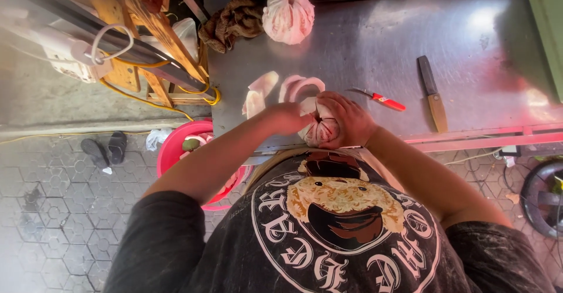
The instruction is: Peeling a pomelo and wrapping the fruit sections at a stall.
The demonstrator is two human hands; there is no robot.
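A steel table (375,47) is filling the upper part of the view, and everything else is sitting relative to it. At its far edge a whole peeled, pale pink fruit (288,13) is waiting beside a brown rag (231,20). Below the table's near-left corner a red basin (176,146) is collecting scraps. At the near edge, both hands are working a second fruit (319,130), already split into segments: the left hand (288,117) is curling closed against its side, the right hand (347,118) is cupping over its top. Peel strips (275,91) are lying just beyond it, so peeling looks largely done and separating segments remains. Right of the fruit, a knife (433,94) and a red-handled cutter (381,99) are lying untouched.
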